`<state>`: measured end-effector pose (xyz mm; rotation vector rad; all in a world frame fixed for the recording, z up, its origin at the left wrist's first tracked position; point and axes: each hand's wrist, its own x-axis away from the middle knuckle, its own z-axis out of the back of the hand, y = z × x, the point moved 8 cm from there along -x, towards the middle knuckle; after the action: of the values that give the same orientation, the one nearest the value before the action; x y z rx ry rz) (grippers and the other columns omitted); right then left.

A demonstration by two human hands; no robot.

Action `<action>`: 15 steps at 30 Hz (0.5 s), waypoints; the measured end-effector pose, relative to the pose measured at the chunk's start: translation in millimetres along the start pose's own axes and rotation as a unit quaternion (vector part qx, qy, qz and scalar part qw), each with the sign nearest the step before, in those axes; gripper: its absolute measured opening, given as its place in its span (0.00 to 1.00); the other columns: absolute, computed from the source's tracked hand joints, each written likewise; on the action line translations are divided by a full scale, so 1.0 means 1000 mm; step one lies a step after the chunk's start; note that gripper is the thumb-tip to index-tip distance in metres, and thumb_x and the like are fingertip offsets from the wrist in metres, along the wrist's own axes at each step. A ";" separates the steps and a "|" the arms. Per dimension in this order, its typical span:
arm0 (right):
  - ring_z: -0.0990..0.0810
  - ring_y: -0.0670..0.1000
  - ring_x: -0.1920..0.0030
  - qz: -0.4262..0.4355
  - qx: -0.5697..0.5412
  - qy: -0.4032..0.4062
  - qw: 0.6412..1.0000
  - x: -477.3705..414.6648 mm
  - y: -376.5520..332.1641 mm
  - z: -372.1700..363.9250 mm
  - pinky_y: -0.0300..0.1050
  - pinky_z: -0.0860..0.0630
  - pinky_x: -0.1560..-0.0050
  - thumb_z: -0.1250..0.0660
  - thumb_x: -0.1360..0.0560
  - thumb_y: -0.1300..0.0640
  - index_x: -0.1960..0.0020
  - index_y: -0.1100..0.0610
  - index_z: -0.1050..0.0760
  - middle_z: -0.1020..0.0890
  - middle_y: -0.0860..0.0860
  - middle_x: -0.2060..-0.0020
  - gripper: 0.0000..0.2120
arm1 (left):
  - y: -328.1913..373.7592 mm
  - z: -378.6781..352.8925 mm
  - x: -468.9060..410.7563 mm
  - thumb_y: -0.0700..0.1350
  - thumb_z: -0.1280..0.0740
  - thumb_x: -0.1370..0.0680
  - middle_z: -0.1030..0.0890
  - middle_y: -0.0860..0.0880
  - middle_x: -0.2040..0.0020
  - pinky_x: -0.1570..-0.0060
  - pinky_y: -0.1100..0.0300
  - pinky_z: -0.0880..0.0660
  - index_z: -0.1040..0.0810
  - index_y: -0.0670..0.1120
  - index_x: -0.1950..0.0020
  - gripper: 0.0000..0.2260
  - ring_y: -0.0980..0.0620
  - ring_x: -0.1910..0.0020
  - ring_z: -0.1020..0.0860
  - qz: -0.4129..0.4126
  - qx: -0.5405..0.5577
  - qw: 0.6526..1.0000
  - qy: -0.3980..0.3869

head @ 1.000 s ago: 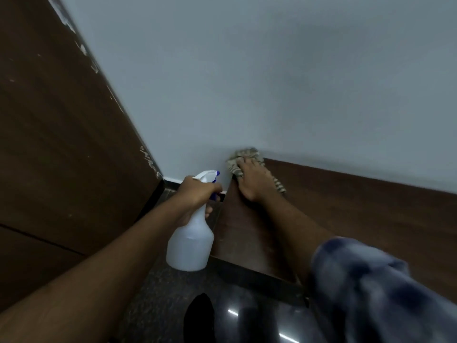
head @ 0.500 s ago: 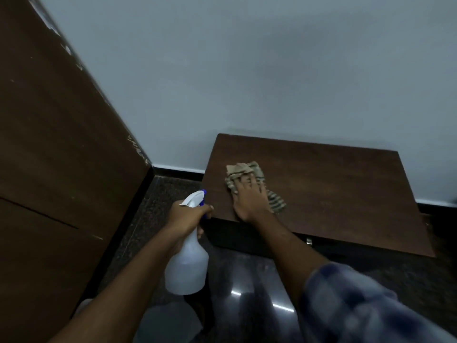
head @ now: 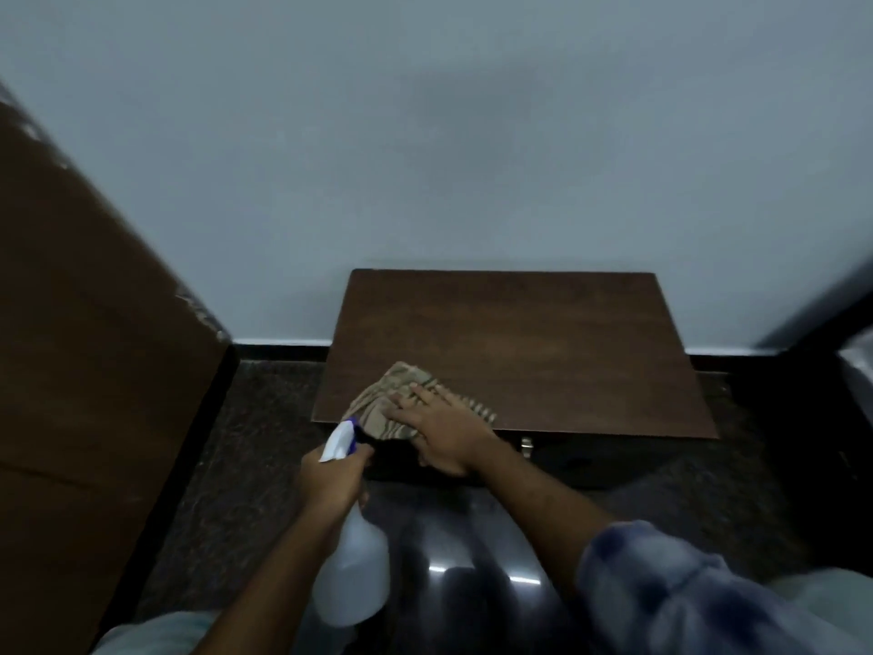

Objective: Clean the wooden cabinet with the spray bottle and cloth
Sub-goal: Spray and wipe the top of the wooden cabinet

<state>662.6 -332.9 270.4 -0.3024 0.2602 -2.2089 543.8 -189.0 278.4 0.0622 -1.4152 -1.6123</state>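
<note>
Right hand (head: 446, 434) lies flat, fingers straight, pressing the striped cloth (head: 375, 411), which looks soft and limp, onto the wooden cabinet (head: 543, 342) at its near edge. Just to its left, the left hand (head: 330, 482) grips the spray bottle (head: 354, 574) by the neck. It is probably light plastic and best held there.

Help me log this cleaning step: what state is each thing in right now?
Dark brown wooden cabinet: front too dark to tell whether open or shut.
Beige striped cloth: crumpled, on the cabinet top's front left corner, pressed under the flat right hand.
Translucent white plastic spray bottle: off the floor, nozzle toward the cabinet, gripped at its neck by the left hand.
</note>
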 end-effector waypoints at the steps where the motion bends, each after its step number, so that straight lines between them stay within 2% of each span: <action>1: 0.42 0.56 0.20 -0.077 -0.010 0.036 0.996 0.017 0.036 0.011 0.54 0.48 0.20 0.36 0.23 0.48 0.19 0.51 0.40 0.38 0.53 0.20 0.34 | -0.003 -0.005 0.000 0.35 0.24 0.26 0.16 0.44 0.70 0.83 0.64 0.31 0.16 0.40 0.51 0.05 0.55 0.84 0.26 0.003 -0.001 1.000 -0.016; 3: 0.43 0.57 0.20 -0.291 -0.033 0.079 0.953 0.064 0.113 0.024 0.55 0.46 0.21 0.37 0.21 0.46 0.20 0.53 0.40 0.39 0.53 0.20 0.32 | -0.002 -0.022 0.002 0.36 0.24 0.26 0.13 0.39 0.63 0.81 0.63 0.29 0.15 0.46 0.57 0.05 0.53 0.82 0.25 -0.008 -0.007 0.999 -0.046; 4: 0.45 0.57 0.19 -0.339 -0.029 0.082 0.937 0.087 0.129 0.023 0.55 0.47 0.21 0.41 0.19 0.46 0.20 0.52 0.40 0.40 0.52 0.19 0.30 | 0.002 -0.035 0.006 0.37 0.23 0.27 0.13 0.38 0.61 0.79 0.62 0.28 0.16 0.49 0.59 0.07 0.51 0.81 0.24 -0.020 -0.013 0.998 -0.066; 6: 0.46 0.55 0.19 -0.278 0.002 0.078 0.957 0.117 0.125 0.014 0.54 0.46 0.21 0.48 0.19 0.47 0.21 0.51 0.38 0.39 0.51 0.19 0.27 | 0.009 -0.069 0.020 0.40 0.22 0.28 0.13 0.37 0.60 0.77 0.59 0.28 0.16 0.51 0.60 0.06 0.48 0.81 0.25 -0.036 -0.033 0.991 -0.124; 7: 0.44 0.54 0.19 -0.231 0.014 0.063 0.971 0.132 0.122 0.005 0.54 0.44 0.22 0.50 0.20 0.48 0.21 0.50 0.38 0.39 0.50 0.20 0.28 | 0.012 -0.087 0.029 0.42 0.22 0.30 0.14 0.35 0.60 0.76 0.59 0.29 0.15 0.50 0.60 0.05 0.46 0.81 0.26 -0.040 -0.045 0.986 -0.153; 8: 0.43 0.55 0.19 -0.219 0.023 0.064 0.973 0.151 0.132 0.006 0.55 0.43 0.23 0.49 0.22 0.49 0.20 0.50 0.39 0.39 0.50 0.19 0.30 | 0.012 -0.104 0.038 0.44 0.22 0.33 0.15 0.35 0.61 0.75 0.58 0.29 0.16 0.50 0.61 0.05 0.46 0.81 0.27 -0.045 -0.054 0.982 -0.176; 9: 0.41 0.57 0.20 -0.255 0.015 0.079 0.964 0.167 0.154 0.013 0.56 0.42 0.23 0.48 0.22 0.51 0.19 0.51 0.41 0.40 0.52 0.19 0.32 | 0.012 -0.119 0.045 0.46 0.23 0.34 0.15 0.35 0.63 0.75 0.58 0.29 0.16 0.51 0.61 0.05 0.46 0.82 0.27 -0.047 -0.063 0.978 -0.195; 10: 0.42 0.59 0.20 -0.332 -0.006 0.101 0.938 0.180 0.181 0.024 0.57 0.43 0.22 0.47 0.21 0.52 0.18 0.53 0.43 0.41 0.54 0.19 0.31 | 0.013 -0.132 0.052 0.46 0.24 0.33 0.15 0.38 0.64 0.75 0.58 0.29 0.15 0.50 0.59 0.05 0.46 0.82 0.28 -0.046 -0.070 0.974 -0.212; 12: 0.47 0.59 0.19 -0.481 -0.056 0.117 0.867 0.188 0.221 0.039 0.59 0.50 0.20 0.48 0.16 0.51 0.17 0.53 0.47 0.46 0.54 0.18 0.28 | 0.017 -0.155 0.060 0.45 0.26 0.29 0.14 0.39 0.64 0.77 0.59 0.30 0.16 0.44 0.52 0.08 0.47 0.83 0.29 -0.038 -0.074 0.970 -0.227; 13: 0.50 0.59 0.18 -0.496 -0.068 0.111 0.859 0.175 0.220 0.042 0.60 0.53 0.20 0.50 0.15 0.50 0.17 0.53 0.48 0.48 0.55 0.18 0.28 | 0.020 -0.164 0.065 0.44 0.27 0.28 0.14 0.39 0.64 0.78 0.60 0.31 0.17 0.43 0.50 0.09 0.47 0.83 0.30 -0.030 -0.069 0.971 -0.229; 14: 0.51 0.58 0.18 -0.458 -0.059 0.103 0.881 0.157 0.206 0.041 0.60 0.55 0.20 0.51 0.15 0.50 0.17 0.53 0.48 0.49 0.55 0.17 0.27 | 0.023 -0.174 0.069 0.43 0.27 0.27 0.14 0.38 0.64 0.78 0.61 0.31 0.17 0.43 0.49 0.08 0.47 0.83 0.30 -0.024 -0.062 0.970 -0.232; 15: 0.51 0.57 0.18 -0.380 -0.034 0.095 0.919 0.139 0.184 0.033 0.60 0.56 0.20 0.52 0.16 0.50 0.17 0.52 0.48 0.49 0.54 0.17 0.27 | 0.026 -0.183 0.073 0.43 0.27 0.27 0.14 0.38 0.65 0.77 0.61 0.31 0.17 0.44 0.51 0.07 0.47 0.82 0.30 -0.021 -0.061 0.969 -0.239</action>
<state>727.4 -556.7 265.3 -0.2494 0.3692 -3.0140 627.3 -369.6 276.8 -0.3959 -1.6758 -1.8234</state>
